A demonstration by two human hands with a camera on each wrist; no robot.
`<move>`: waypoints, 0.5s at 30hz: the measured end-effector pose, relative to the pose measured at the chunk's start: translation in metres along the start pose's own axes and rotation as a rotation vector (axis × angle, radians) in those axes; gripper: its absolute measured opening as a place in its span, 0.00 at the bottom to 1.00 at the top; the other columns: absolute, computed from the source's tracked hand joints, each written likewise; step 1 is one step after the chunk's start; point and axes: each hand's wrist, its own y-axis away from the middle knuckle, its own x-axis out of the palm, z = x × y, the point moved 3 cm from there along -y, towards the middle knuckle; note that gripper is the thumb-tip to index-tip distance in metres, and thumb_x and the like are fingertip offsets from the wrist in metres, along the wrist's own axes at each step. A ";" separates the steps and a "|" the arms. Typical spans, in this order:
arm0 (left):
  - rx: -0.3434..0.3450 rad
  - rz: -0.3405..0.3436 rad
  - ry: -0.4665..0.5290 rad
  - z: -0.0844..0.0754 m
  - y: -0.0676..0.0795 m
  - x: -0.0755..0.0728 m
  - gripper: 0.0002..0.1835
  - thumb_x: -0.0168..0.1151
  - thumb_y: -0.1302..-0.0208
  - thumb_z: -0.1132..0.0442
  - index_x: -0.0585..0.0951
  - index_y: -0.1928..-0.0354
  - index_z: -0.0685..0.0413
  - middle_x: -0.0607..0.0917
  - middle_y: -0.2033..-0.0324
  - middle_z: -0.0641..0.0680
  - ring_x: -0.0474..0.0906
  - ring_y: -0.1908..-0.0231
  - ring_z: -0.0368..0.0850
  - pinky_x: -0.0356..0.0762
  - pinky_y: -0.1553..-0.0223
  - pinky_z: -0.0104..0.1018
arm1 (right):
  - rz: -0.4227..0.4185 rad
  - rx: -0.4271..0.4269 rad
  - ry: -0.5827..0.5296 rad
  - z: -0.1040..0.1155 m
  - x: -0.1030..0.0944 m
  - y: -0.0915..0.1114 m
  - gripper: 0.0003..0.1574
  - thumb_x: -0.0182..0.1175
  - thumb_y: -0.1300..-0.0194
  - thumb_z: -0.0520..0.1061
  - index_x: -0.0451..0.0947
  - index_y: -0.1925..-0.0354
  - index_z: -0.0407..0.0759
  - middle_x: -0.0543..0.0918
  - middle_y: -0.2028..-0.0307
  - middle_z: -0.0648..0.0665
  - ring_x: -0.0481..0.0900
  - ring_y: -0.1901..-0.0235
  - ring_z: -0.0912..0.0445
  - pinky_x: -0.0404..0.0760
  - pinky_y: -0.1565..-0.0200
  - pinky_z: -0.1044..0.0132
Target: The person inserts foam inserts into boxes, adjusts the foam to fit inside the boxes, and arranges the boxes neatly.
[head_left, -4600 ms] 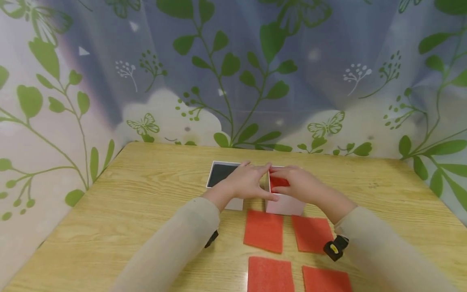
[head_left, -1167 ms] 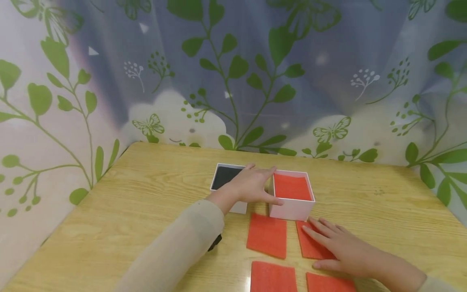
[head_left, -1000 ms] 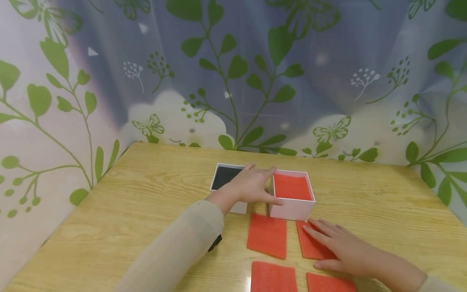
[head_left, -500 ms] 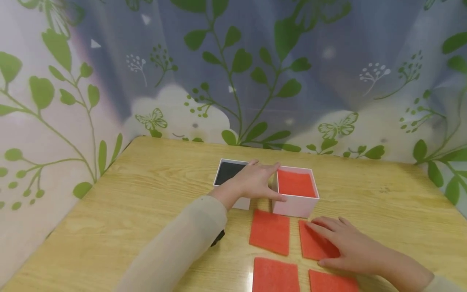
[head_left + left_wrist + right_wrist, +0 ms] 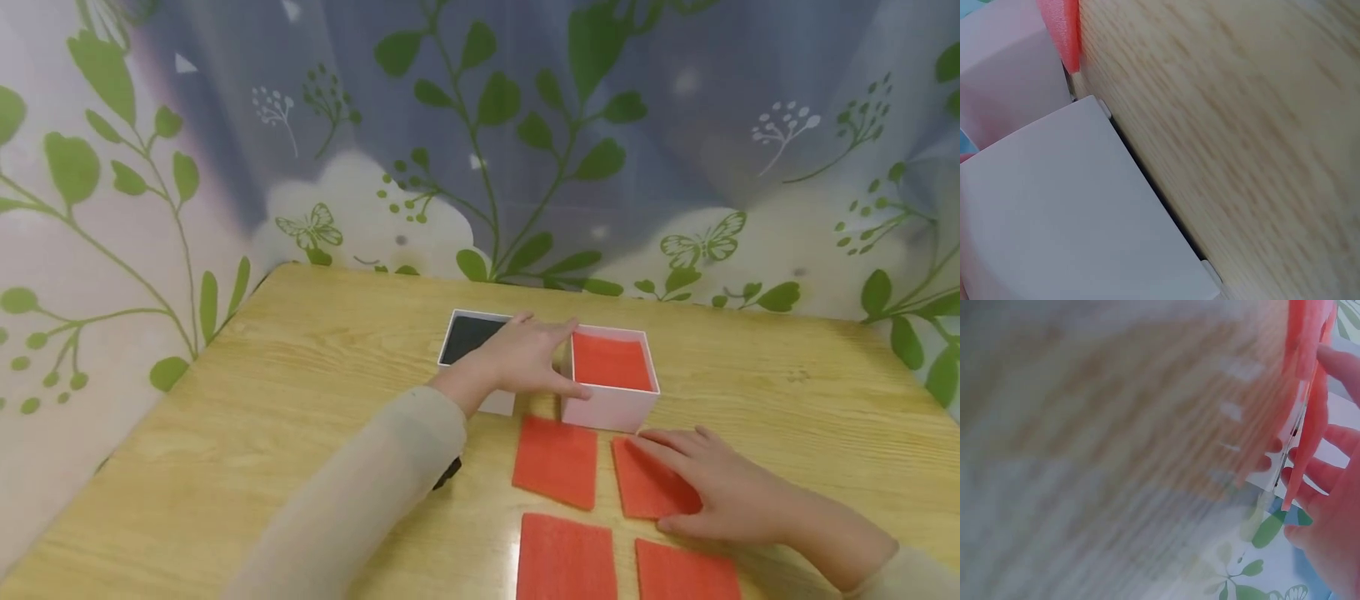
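In the head view my left hand (image 5: 525, 358) spans the left end of a white box (image 5: 611, 408) holding red felt (image 5: 611, 362). My thumb sits at its front rim and my index finger at the back corner. Other fingers reach the neighbouring white box (image 5: 468, 337), which has dark contents and is partly covered by this hand. My right hand (image 5: 727, 492) holds a red felt square (image 5: 648, 483) by its right side. In the right wrist view, thumb and fingers surround the felt (image 5: 1310, 425). The left wrist view shows a white box wall (image 5: 1079, 206), with little of the hand.
More red felt squares lie on the wooden table (image 5: 300, 350): one before the box (image 5: 555, 462), two nearer the front edge, a left one (image 5: 566, 558) and a right one (image 5: 686, 575). A patterned curtain (image 5: 525, 150) hangs behind the table.
Earlier my right hand was inside the right box; it moved down to the felt square, where its fingers have since bent more. The left hand has stayed on the boxes. The head view has tilted.
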 end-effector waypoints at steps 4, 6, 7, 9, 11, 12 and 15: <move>0.008 0.005 0.010 0.000 -0.001 -0.001 0.56 0.54 0.50 0.26 0.50 0.27 0.51 0.64 0.34 0.48 0.60 0.35 0.39 0.37 0.32 0.45 | -0.036 0.012 0.026 0.001 -0.002 0.007 0.49 0.58 0.45 0.71 0.58 0.31 0.53 0.66 0.39 0.46 0.65 0.42 0.43 0.55 0.43 0.38; 0.012 0.009 0.019 -0.001 -0.001 0.001 0.56 0.55 0.50 0.27 0.50 0.27 0.51 0.64 0.34 0.48 0.60 0.35 0.39 0.36 0.32 0.45 | -0.067 0.014 0.068 0.002 -0.005 0.011 0.49 0.59 0.45 0.71 0.59 0.31 0.54 0.67 0.39 0.48 0.66 0.43 0.46 0.62 0.45 0.43; 0.014 0.008 0.022 -0.001 -0.002 0.001 0.56 0.55 0.50 0.27 0.50 0.27 0.51 0.64 0.34 0.48 0.60 0.35 0.39 0.36 0.32 0.45 | -0.084 0.014 0.083 0.002 -0.007 0.013 0.49 0.59 0.46 0.71 0.59 0.31 0.54 0.67 0.39 0.48 0.66 0.43 0.48 0.65 0.46 0.44; 0.015 0.006 0.021 -0.001 -0.003 0.002 0.55 0.55 0.50 0.27 0.49 0.27 0.51 0.64 0.34 0.48 0.60 0.35 0.38 0.36 0.32 0.45 | -0.106 0.019 0.105 0.003 -0.012 0.017 0.50 0.60 0.46 0.70 0.60 0.31 0.54 0.67 0.40 0.49 0.67 0.44 0.49 0.71 0.49 0.47; 0.010 0.001 0.017 -0.001 -0.003 0.001 0.55 0.55 0.50 0.27 0.50 0.27 0.50 0.64 0.33 0.48 0.60 0.35 0.38 0.37 0.32 0.45 | -0.112 0.026 0.104 0.004 -0.017 0.019 0.50 0.60 0.46 0.70 0.59 0.31 0.54 0.67 0.39 0.49 0.67 0.43 0.50 0.72 0.50 0.48; 0.007 0.000 0.014 -0.002 -0.003 0.001 0.55 0.55 0.50 0.27 0.50 0.27 0.50 0.64 0.33 0.48 0.60 0.36 0.38 0.37 0.32 0.45 | -0.116 0.022 0.099 0.005 -0.019 0.020 0.50 0.61 0.46 0.70 0.59 0.31 0.53 0.67 0.39 0.48 0.67 0.43 0.49 0.72 0.50 0.48; 0.003 0.006 0.014 -0.003 -0.002 -0.001 0.55 0.55 0.50 0.27 0.50 0.27 0.50 0.63 0.33 0.48 0.60 0.35 0.39 0.37 0.32 0.45 | -0.127 0.023 0.101 0.007 -0.025 0.021 0.50 0.62 0.47 0.69 0.59 0.31 0.54 0.67 0.39 0.48 0.67 0.43 0.49 0.73 0.50 0.48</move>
